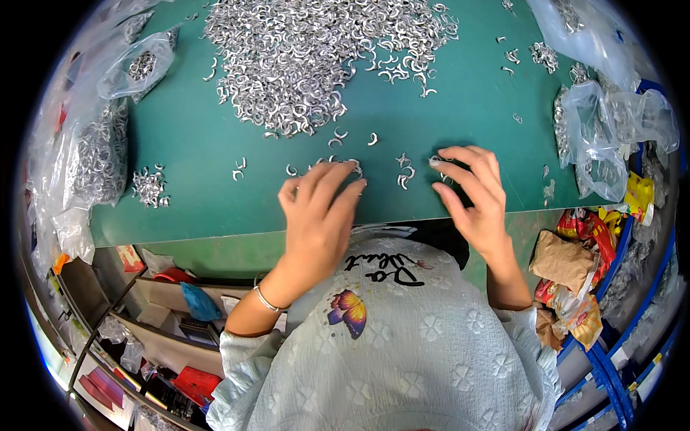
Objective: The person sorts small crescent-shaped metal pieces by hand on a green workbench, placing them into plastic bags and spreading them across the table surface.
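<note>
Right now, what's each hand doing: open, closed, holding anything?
Left hand: open, fingertips on small silver clips.
Right hand: open, fingertips on clips; holding nothing visible.

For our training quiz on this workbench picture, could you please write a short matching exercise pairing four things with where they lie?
Things:
1. big heap of metal clips
2. small cluster of clips
3. left hand
4. crumpled brown paper bag

Places:
A. off the mat, lower right
B. top centre of the green mat
C. near the mat's left edge
D. at the mat's front edge, fingertips on loose clips

Pairs: 1-B, 2-C, 3-D, 4-A
</note>
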Motion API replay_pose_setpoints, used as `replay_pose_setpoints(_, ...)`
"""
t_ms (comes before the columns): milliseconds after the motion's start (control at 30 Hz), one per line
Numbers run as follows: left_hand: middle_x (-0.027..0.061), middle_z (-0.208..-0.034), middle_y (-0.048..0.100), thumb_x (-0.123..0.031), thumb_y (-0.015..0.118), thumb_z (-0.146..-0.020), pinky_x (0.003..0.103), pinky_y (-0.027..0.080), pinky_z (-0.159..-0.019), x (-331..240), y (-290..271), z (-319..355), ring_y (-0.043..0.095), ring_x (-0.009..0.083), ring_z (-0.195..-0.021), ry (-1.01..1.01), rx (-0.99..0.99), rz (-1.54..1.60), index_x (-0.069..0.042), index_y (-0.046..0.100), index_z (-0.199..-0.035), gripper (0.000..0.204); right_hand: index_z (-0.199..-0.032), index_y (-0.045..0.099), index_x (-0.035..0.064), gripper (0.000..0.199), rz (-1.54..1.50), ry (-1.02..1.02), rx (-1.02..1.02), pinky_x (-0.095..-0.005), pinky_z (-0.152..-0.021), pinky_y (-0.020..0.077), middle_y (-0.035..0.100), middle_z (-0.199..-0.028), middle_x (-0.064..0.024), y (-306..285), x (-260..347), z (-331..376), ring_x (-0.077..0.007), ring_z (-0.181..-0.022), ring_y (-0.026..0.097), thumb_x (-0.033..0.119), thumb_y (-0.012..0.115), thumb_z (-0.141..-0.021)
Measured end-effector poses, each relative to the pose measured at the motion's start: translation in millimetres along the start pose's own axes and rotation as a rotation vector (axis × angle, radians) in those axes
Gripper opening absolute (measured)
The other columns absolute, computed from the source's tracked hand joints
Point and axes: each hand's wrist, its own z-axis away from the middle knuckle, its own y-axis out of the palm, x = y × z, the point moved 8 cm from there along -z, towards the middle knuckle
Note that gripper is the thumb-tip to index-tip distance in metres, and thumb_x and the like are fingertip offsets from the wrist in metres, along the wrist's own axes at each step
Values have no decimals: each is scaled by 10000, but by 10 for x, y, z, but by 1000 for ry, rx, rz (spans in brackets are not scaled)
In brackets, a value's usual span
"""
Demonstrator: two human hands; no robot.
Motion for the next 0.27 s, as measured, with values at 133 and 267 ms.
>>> replay_pose_setpoints(133,90,-1246,574,19,664,-774,434,318,-944,-101,146,-101,532,281,-1140,-32,78,-39,-54,643,-1097,332,-1011,680,54,289,103,-61,108,-409,-884,404,612,-1160,-80,141,139,5,-296,-1082,547,62,744,-729)
replay_pose_setpoints(267,135,-1288,524,-7,629,-732,475,318,-944,-42,106,-38,485,273,-1198,4,-8,0,-39,624,-1107,376,-1023,682,70,279,19,24,41,-419,-915,387,597,-1194,-82,40,8,77,-281,-1122,529,67,729,-749)
